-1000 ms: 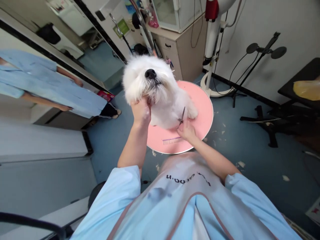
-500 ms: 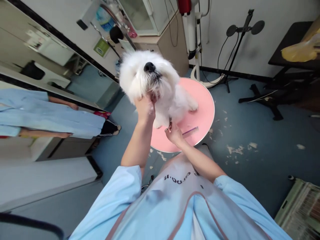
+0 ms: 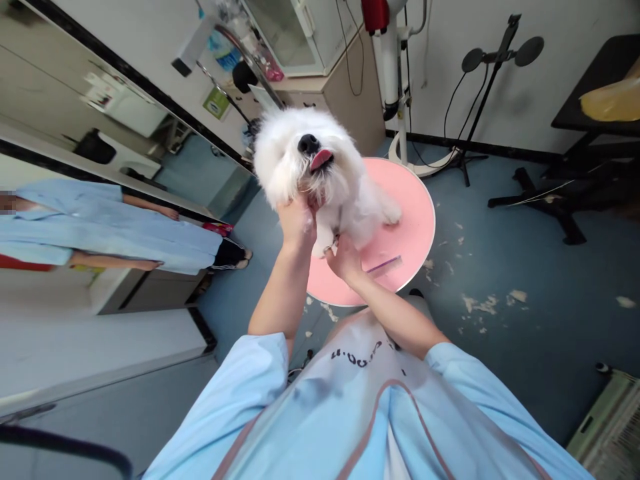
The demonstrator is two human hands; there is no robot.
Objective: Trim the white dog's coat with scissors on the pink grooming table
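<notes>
I am cupping the dog's (image 3: 320, 180) chin with my left hand (image 3: 296, 223); my right hand (image 3: 343, 257), closed around scissors, is touching its chest just below.

Dog (image 3: 325, 173): white coat, black nose, pink tongue.
Counter (image 3: 410, 227): plain pink top, white rim.
Comb (image 3: 384, 265): purple.
Floor (image 3: 500, 267): blue-grey, flecked with white tufts.
Sleeves (image 3: 250, 393): light blue.
Apron (image 3: 360, 387): pale, dark lettering, brown-pink edging.
</notes>
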